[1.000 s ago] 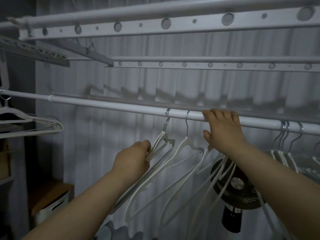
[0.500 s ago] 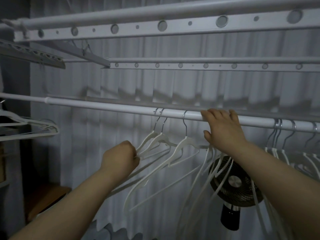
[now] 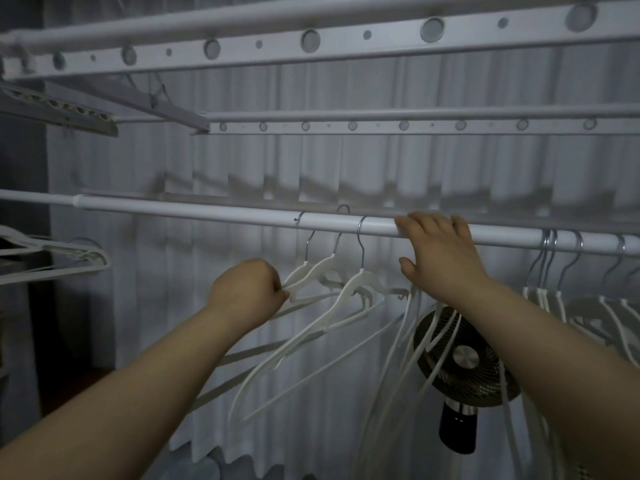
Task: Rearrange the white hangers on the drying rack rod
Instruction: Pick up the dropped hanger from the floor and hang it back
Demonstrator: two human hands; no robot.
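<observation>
A white rod [image 3: 207, 211] runs across the middle of the view. Three white hangers [image 3: 349, 289] with metal hooks hang from it just left of centre. My left hand [image 3: 246, 289] is shut on the shoulders of the leftmost hangers below the rod. On the rod to their right rests my right hand [image 3: 440, 254], fingers hooked over the top. More white hangers [image 3: 554, 292] hang in a group at the right. Several hanger arms trail down under my right wrist.
Perforated rack bars [image 3: 311, 43] run overhead, a second one [image 3: 415, 125] further back. A black fan [image 3: 464, 368] stands behind the hangers at lower right. White hangers [image 3: 52, 261] lie at the left edge. A pleated curtain [image 3: 242, 161] covers the wall.
My left hand has pulled its hangers leftwards along the rod, spreading the hooks apart. My right hand has stayed on the rod.
</observation>
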